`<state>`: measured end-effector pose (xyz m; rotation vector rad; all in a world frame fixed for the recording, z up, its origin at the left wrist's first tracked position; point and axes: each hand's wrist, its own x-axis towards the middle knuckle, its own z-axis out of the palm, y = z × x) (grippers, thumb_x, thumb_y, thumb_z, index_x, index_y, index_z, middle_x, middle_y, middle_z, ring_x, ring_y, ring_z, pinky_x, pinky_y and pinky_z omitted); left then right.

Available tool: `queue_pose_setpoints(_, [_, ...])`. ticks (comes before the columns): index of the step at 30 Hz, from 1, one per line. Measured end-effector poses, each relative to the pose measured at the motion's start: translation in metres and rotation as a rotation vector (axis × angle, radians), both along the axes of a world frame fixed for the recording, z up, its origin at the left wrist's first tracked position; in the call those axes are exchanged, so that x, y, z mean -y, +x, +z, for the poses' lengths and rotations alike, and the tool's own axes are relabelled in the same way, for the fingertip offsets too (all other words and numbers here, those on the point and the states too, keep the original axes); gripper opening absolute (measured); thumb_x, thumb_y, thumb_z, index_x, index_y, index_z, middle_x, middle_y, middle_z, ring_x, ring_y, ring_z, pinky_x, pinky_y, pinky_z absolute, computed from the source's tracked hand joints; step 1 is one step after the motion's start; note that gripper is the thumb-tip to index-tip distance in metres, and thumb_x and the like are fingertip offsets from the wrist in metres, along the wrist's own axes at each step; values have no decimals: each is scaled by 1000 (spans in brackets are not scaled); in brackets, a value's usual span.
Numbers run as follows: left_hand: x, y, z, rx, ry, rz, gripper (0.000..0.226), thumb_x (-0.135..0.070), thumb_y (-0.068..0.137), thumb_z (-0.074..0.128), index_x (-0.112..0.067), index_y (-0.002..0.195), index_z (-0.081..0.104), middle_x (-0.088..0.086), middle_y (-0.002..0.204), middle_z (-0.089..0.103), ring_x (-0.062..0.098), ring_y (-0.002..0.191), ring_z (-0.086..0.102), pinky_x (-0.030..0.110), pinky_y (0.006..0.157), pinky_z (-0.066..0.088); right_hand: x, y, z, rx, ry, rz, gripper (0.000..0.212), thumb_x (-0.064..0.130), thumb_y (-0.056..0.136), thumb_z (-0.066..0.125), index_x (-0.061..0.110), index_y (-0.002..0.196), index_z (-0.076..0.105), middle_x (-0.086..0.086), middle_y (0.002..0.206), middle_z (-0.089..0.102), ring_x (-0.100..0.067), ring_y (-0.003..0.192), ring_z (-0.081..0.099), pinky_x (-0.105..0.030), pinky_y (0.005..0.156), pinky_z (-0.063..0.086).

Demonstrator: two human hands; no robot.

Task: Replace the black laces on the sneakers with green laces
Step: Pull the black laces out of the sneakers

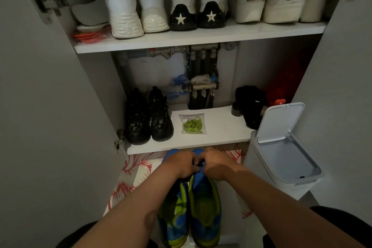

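Sneakers [203,207] sit on the floor, toes toward the cabinet. Risk: the black lace [198,164] jams in an eyelet if yanked, and nothing pins the shoe. Left hand [181,164] and right hand [216,166] are knuckles-up, fingers curled, pinching the lace. Green laces [192,125] are bagged on the shelf [221,127].

Item, as I log it from my remote station: left forearm [138,205] and right forearm [273,195], bare to the frame's edge; left hand [181,164] and right hand [216,165], bare. Black garment [356,221] over both legs at the lower corners; its cut I cannot tell.
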<state>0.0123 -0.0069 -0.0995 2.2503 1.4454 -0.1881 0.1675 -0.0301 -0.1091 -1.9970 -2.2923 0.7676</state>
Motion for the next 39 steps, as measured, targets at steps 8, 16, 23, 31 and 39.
queue_pose_setpoints(8, [-3,3,-6,-6,36,3,21,-31,87,63,-26,107,64,-4,117,63,18,109,58,27,78,43,-4,2,8,-31,72,-199,12,12,85,66,17,92,74,0,99,72,-19,92,67,-27,80,53])
queue_pose_setpoints(16, [-4,3,-10,57,9,74,12,-33,87,65,-26,96,71,-7,110,67,15,102,61,24,77,43,-4,28,14,-103,185,-398,19,10,89,56,12,99,72,-6,105,66,-26,97,65,-30,80,54])
queue_pose_setpoints(23, [-3,6,-8,135,50,117,7,-32,87,69,-25,86,70,-3,100,71,17,95,63,28,79,49,3,17,11,-172,48,-41,61,3,84,60,27,139,56,-1,137,57,-21,123,55,-32,104,47])
queue_pose_setpoints(31, [0,7,-7,186,1,95,17,-30,82,76,-14,88,73,-2,89,69,14,85,63,29,79,51,0,16,12,-199,62,-210,17,15,90,60,15,89,76,-5,97,75,-23,93,68,-26,76,50])
queue_pose_setpoints(39, [3,5,-6,157,-44,98,14,-12,82,65,-9,94,72,6,98,71,20,93,65,32,85,55,0,22,15,-674,111,-575,20,14,101,46,12,92,63,-9,80,67,-21,59,64,-25,53,49])
